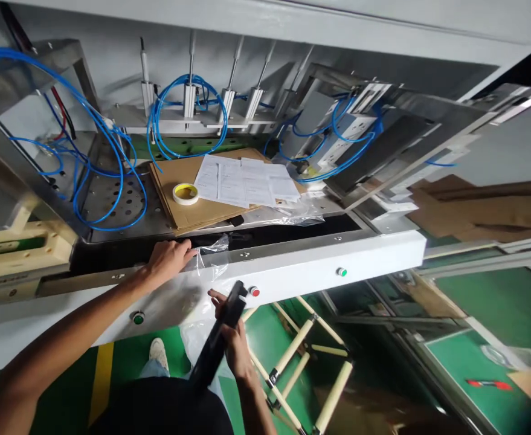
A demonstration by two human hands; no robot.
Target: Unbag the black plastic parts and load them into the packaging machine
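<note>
My right hand (233, 341) is wrapped round a long black bar-shaped part (222, 335), which slants from my body up towards the white front panel. At the machine's front edge, my left hand (171, 261) is closed on a clear plastic bag (217, 248). The bag's film spreads beside the fingers and hangs down over the panel between my two hands. Just beyond my left hand runs a dark recessed slot (283, 234). What kind of part the black bar is, I cannot make out.
Cardboard sheets (170, 175) carry printed papers (247, 181) and a tape roll (185, 193). Coiled blue air tubes (156, 121) hang among cylinders. Push buttons, one red (255, 292), line the white panel (301, 275). A cream pipe frame (292, 350) stands below right.
</note>
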